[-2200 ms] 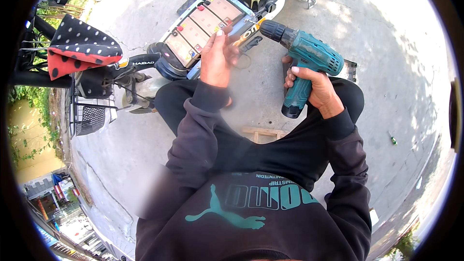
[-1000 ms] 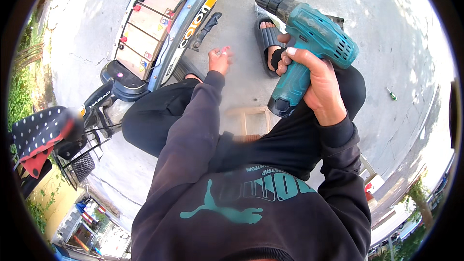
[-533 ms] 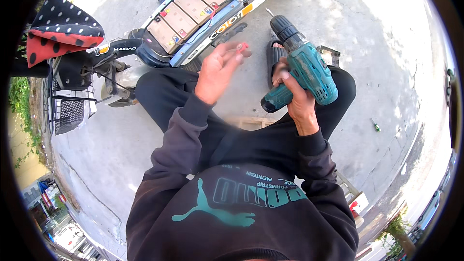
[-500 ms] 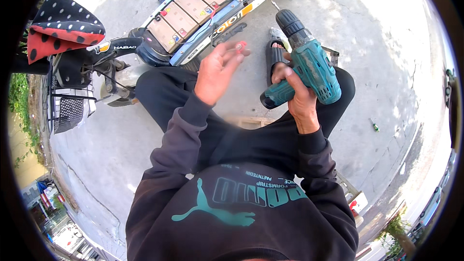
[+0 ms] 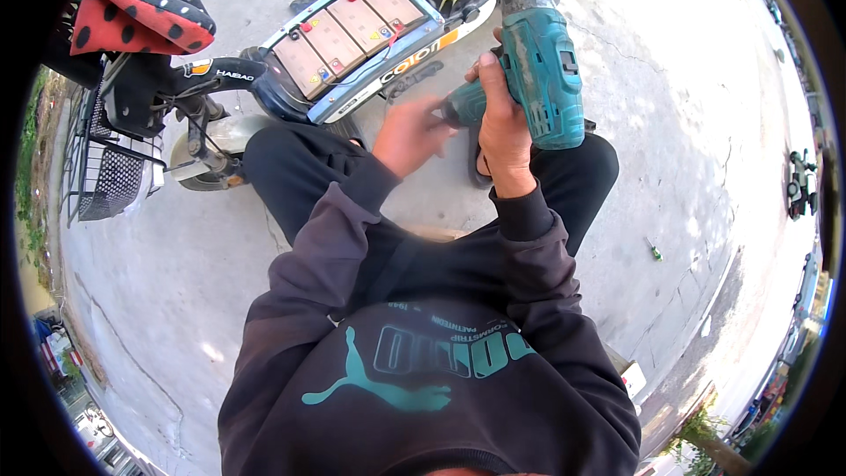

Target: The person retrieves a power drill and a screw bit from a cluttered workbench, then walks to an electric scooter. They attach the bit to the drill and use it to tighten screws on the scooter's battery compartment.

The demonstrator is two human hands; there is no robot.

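Drill (image 5: pixel 538 53) upright, chuck prob. away, right hand (image 5: pixel 500 128) gripping

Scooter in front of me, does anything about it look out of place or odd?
Yes: the scooter lies on its side on the concrete, its floor compartment uncovered, exposing a row of batteries.

Dark grey sweatshirt (image 5: pixel 423 361) w/ teal cat logo; ribbed cuffs; black trousers (image 5: pixel 291 167).

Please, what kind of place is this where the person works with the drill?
Probably an outdoor roadside or yard repair spot: bare cracked concrete ground, an electric scooter with its battery bay open, and a teal cordless drill in the right hand.
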